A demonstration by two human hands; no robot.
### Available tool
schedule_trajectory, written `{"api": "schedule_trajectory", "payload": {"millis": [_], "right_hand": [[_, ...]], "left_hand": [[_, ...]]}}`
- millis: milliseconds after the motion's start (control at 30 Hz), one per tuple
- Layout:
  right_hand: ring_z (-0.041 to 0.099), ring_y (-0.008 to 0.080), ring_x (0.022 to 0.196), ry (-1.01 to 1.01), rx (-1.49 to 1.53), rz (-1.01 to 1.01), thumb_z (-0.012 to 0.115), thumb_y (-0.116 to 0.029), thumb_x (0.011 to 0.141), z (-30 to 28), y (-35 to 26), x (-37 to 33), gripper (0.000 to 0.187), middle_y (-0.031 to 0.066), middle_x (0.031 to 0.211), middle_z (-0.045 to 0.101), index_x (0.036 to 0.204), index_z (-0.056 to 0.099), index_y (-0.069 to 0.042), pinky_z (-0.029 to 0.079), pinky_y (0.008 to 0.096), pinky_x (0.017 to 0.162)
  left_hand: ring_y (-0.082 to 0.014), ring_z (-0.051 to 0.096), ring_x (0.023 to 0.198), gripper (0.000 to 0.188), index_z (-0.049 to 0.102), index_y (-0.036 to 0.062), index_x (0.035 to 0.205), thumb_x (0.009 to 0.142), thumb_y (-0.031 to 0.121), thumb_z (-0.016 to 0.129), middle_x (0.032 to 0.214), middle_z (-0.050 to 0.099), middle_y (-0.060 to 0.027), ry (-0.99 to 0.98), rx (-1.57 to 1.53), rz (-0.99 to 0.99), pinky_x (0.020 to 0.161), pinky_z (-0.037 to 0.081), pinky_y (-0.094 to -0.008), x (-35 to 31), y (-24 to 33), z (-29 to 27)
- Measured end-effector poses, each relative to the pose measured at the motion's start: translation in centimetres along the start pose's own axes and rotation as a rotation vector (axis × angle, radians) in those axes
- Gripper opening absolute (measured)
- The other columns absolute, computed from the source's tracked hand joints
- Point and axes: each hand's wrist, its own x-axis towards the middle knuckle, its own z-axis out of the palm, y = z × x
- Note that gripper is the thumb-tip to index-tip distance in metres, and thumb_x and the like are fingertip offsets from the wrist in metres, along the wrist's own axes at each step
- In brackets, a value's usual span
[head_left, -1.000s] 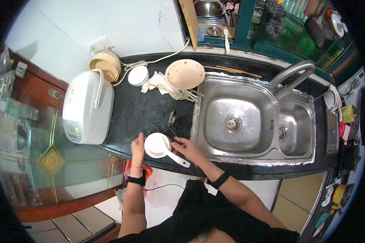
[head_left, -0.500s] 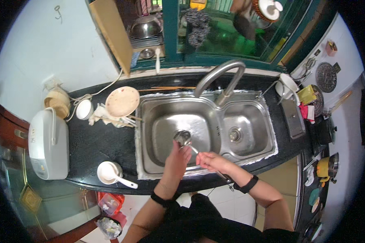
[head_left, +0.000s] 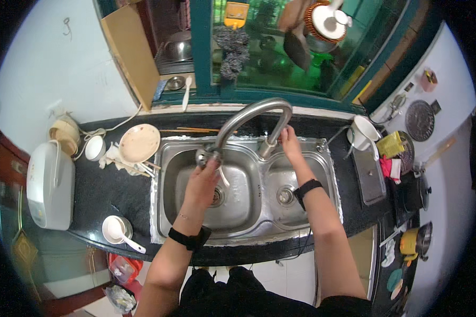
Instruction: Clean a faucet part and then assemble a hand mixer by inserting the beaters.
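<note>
A curved metal faucet (head_left: 251, 110) arches over a steel double sink (head_left: 240, 208). My left hand (head_left: 200, 182) is raised beneath its spout, closed round a metal ladle (head_left: 201, 157). The ladle is partly hidden by my fingers and the spout; a pale, thin handle shows below, over the large basin. My right hand (head_left: 290, 143) reaches to the right side of the faucet's base, fingers curled at the lever, which they mostly cover.
Left on the dark counter stand a rice cooker (head_left: 52, 185), a white bowl with a spoon (head_left: 116, 230), a small white bowl (head_left: 95, 148) and a round plate (head_left: 139, 142) with a cloth and chopsticks. A white pot (head_left: 363, 132) and steel tray (head_left: 372, 179) sit right.
My left hand has carried the ladle up and left to the spout. My right hand has let go of the ladle's handle and moved up to the faucet base. The view has shifted.
</note>
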Motion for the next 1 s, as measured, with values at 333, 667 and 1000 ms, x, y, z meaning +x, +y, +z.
{"api": "schedule_trajectory", "payload": {"millis": [333, 667, 1000], "right_hand": [[0.056, 0.0345, 0.064, -0.053, -0.140, -0.180, 0.046, -0.038, 0.089, 1.3, -2.5, 3.1, 0.040, 0.0193, 0.068, 0.056, 0.074, 0.053, -0.001, 0.040, 0.0403, 0.058], [0.057, 0.0324, 0.069, -0.122, -0.128, -0.041, 0.044, -0.042, 0.090, 1.7, -3.0, 3.6, 0.048, 0.0178, 0.067, 0.056, 0.073, 0.053, 0.002, 0.042, 0.0405, 0.062], [0.056, 0.0199, 0.074, 0.418, 0.358, 0.166, 0.053, -0.021, 0.087, 2.8, 3.3, -1.4, 0.023, 0.0097, 0.080, 0.057, 0.103, 0.050, -0.005, 0.044, 0.0303, 0.067]], "left_hand": [[-0.0082, 0.053, 0.084, 0.017, 0.055, 0.0098, 0.103, 0.088, 0.019, 0.055, 0.094, 0.059, 0.0013, -0.052, 0.103, 0.013, 0.078, 0.041, -0.0247, 1.1, -2.2, -0.9], [-0.0125, 0.055, 0.090, 0.025, 0.052, 0.0105, 0.108, 0.093, 0.029, 0.045, 0.101, 0.058, -0.0009, -0.089, 0.006, -0.032, 0.085, 0.042, -0.0335, 3.1, -2.6, -2.6], [-0.0120, 0.055, 0.088, 0.016, 0.054, 0.0089, 0.100, 0.092, 0.020, 0.046, 0.097, 0.059, -0.0010, -0.156, 0.081, 0.003, 0.082, 0.045, -0.0337, 3.4, -2.8, -2.8]]}}
